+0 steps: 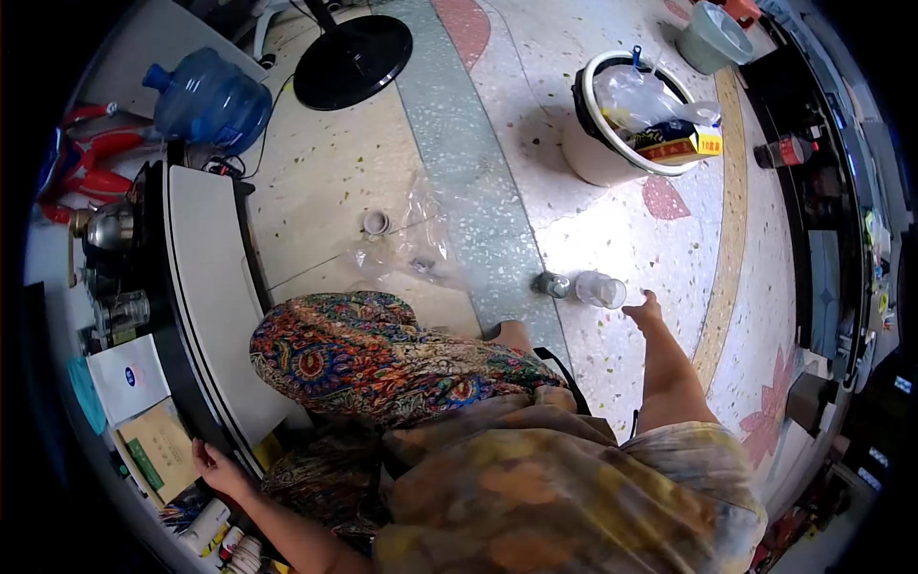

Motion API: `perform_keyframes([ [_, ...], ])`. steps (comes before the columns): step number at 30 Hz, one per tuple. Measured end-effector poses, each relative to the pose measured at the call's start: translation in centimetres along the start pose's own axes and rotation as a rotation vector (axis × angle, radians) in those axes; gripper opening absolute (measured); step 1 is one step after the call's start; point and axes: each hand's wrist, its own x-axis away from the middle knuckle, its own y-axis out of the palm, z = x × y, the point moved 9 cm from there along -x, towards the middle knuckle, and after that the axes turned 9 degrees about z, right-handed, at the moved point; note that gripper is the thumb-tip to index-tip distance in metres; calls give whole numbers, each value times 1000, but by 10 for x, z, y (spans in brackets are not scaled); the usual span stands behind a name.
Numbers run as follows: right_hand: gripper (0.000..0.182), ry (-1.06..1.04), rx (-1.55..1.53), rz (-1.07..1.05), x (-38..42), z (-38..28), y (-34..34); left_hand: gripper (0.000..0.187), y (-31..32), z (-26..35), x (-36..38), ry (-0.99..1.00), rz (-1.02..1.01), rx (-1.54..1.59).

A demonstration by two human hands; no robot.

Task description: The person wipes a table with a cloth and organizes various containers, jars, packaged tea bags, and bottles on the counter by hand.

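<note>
My right hand reaches down over the terrazzo floor with thumb and finger apart, just beside a clear, see-through cup-like container. Left of that container is a smaller glass-like jar or bottle, dark and shiny at one end. My left hand is at the cabinet's edge, fingers loosely bent and apart, holding nothing visible. A tan box or booklet with a green label lies right by its fingertips, and a white packet is behind it.
Crumpled clear plastic and a small round whitish ring or cap lie on the floor ahead. A lined waste bin stands farther off, near a grey-green bucket. A blue water jug and black stand base are at back left.
</note>
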Motion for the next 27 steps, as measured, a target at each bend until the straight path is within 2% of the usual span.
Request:
perform_keyframes([
  [2,91,-101,-58,9,8,-10,11,29,1,17,4,-33,18,29],
  [4,97,-99,-83,-53,16,-21,22,29,2,31,5,7,-7,57],
  [6,100,265,-571,-308,50,-35,29,30,4,46,6,2,-31,109],
  [7,100,362,-796,-365,58,-39,38,30,4,44,7,-70,-23,196],
  [8,91,476,-935,-375,59,-34,55,30,2,49,7,-62,-18,192],
  [10,84,600,-1299,-485,70,-39,72,28,-3,69,8,43,-18,90],
  [12,81,650,-1428,-478,77,-38,86,28,-4,81,13,1,2,124],
  [14,86,661,-1504,-489,75,-35,105,28,-6,87,16,-39,22,157],
  [15,86,670,-1505,-496,79,-34,106,28,-6,91,15,11,11,98],
  [17,89,528,-1550,-556,84,-47,96,27,-13,93,8,68,6,33],
  [19,89,506,-1530,-557,87,-48,91,27,-12,97,1,198,-33,-97],
  [20,90,488,-1503,-546,86,-47,89,27,-12,93,-2,201,-26,-98],
  [21,80,520,-1452,-483,85,-43,89,27,-12,94,-3,204,-34,-54],
  [22,80,521,-1454,-492,77,-35,100,27,-12,96,-4,208,-38,-12],
  [24,65,559,-1398,-510,58,-20,134,28,-9,97,-6,221,-67,-4],
  [25,42,605,-1391,-386,63,-23,121,27,-9,105,-5,220,-49,-77],
  [27,36,577,-1337,-408,54,-22,139,27,-9,122,2,247,-35,-75],
])
